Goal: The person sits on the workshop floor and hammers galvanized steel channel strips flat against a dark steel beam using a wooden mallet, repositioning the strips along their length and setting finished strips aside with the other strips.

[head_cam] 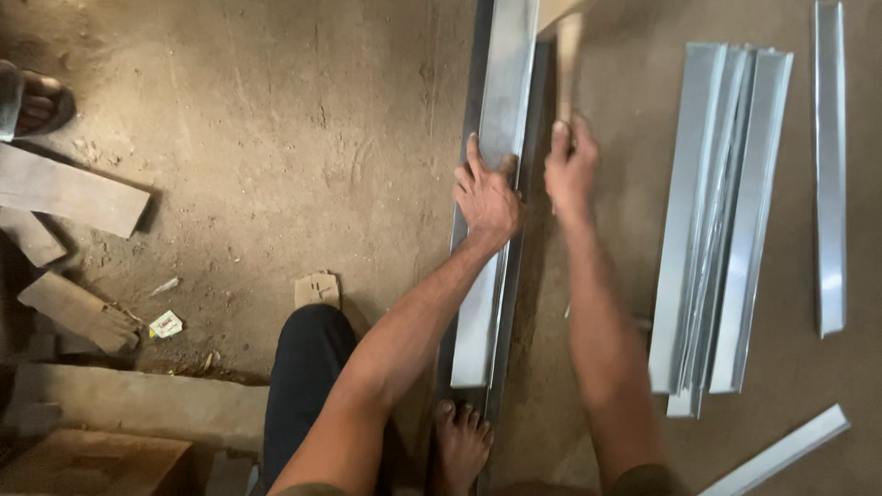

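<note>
From the head camera, the person looks down at a dirt floor (276, 138). A long metal strip (501, 119) runs away from the body along a dark rail (514, 276), its near end close to a bare foot (459, 445) planted on the rail.

The left hand (487, 197) lies flat on the strip, fingers spread and pressing down, gripping nothing. The right hand (570, 170) is just beside it, closed around the handle of a wooden mallet (568, 55) whose head is cut off by the top edge and blurred.

To the right, apart from the hands, a stack (721, 220) of similar folded strips lies on the floor, with a single strip (830, 165) farther right and another (781, 450) slanting at the bottom corner.

On the left lie wood scraps (69, 193), a paper bit (165, 323) and another person's sandalled foot (37, 103) at the edge.
</note>
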